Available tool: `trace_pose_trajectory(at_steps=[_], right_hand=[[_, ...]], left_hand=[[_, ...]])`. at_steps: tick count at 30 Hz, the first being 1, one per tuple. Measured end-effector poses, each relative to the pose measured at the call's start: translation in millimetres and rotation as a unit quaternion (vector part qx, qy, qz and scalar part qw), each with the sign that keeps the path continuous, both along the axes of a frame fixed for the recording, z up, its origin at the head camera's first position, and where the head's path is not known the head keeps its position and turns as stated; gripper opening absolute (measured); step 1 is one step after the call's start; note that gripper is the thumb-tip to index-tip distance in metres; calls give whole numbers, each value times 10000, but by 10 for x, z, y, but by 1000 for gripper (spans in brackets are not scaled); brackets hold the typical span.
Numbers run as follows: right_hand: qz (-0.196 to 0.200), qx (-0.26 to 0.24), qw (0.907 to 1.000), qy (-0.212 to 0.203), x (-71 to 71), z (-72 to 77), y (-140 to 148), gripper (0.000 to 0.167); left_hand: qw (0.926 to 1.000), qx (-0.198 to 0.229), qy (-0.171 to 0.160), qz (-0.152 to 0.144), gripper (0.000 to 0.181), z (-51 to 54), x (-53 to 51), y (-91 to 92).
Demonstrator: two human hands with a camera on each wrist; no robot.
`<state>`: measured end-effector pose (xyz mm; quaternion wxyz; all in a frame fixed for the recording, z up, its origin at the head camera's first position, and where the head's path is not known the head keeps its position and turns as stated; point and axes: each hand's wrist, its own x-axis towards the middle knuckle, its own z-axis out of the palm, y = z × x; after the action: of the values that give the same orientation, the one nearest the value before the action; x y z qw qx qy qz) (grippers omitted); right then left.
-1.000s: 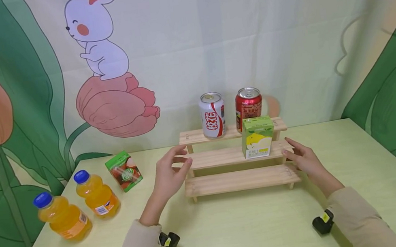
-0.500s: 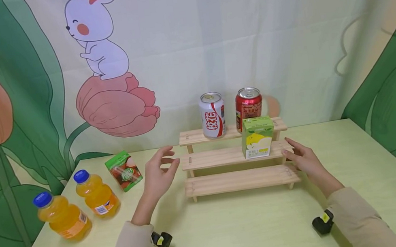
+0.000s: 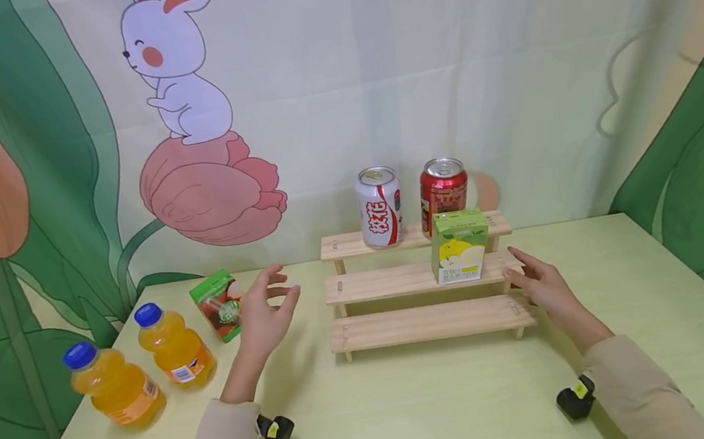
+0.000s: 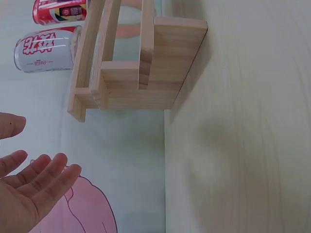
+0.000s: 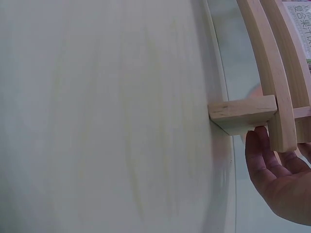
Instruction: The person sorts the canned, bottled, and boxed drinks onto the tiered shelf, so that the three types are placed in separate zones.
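My left hand (image 3: 264,316) hangs over the table between the green-and-red box (image 3: 220,307) and the wooden three-step rack (image 3: 385,282), fingers apart and holding nothing; the left wrist view shows the same hand (image 4: 34,189) away from the rack (image 4: 170,53). At the rack's right end my right hand (image 3: 546,291) has its fingers against the middle step. In the right wrist view its fingers are bent around the end of the wood (image 5: 283,121). A green-and-yellow juice box (image 3: 459,247) stands upright on the middle step, towards the right.
On the top step stand a white can (image 3: 380,209) and a red can (image 3: 443,191), the latter partly behind the juice box. Two orange drink bottles with blue caps (image 3: 117,391) (image 3: 178,351) are on the table's left side. A printed curtain (image 3: 538,82) hangs behind the table.
My left hand has moved away from the rack's left end, leftwards to near the green-and-red box, partly overlapping it in view. My right hand has stayed at the rack.
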<state>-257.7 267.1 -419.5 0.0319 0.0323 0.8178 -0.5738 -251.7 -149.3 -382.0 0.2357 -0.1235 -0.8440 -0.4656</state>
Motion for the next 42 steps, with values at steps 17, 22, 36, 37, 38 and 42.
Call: trace_pose_trajectory(at_steps=[17, 22, 36, 37, 38, 42], right_hand=[[-22, -153, 9999, -5, 0, -2, -1, 66], [-13, -111, 9999, -4, 2, 1, 4, 66], [-16, -111, 9999, 19, 25, 5, -13, 66], [-15, -107, 9999, 20, 23, 7, -14, 66], [-10, -111, 9999, 20, 21, 8, -15, 66], [4, -160, 9999, 11, 14, 14, -18, 66]], left_hand=[[9843, 439, -763, 1528, 47, 32, -6, -272], [9792, 501, -729, 1828, 45, 57, -1, -342], [9640, 396, -777, 2513, 56, 76, -41, -449], [9636, 414, -761, 2531, 58, 63, -45, -454], [9631, 439, -727, 2554, 59, 53, -49, -459], [9616, 596, -715, 2580, 65, 7, -70, -479]])
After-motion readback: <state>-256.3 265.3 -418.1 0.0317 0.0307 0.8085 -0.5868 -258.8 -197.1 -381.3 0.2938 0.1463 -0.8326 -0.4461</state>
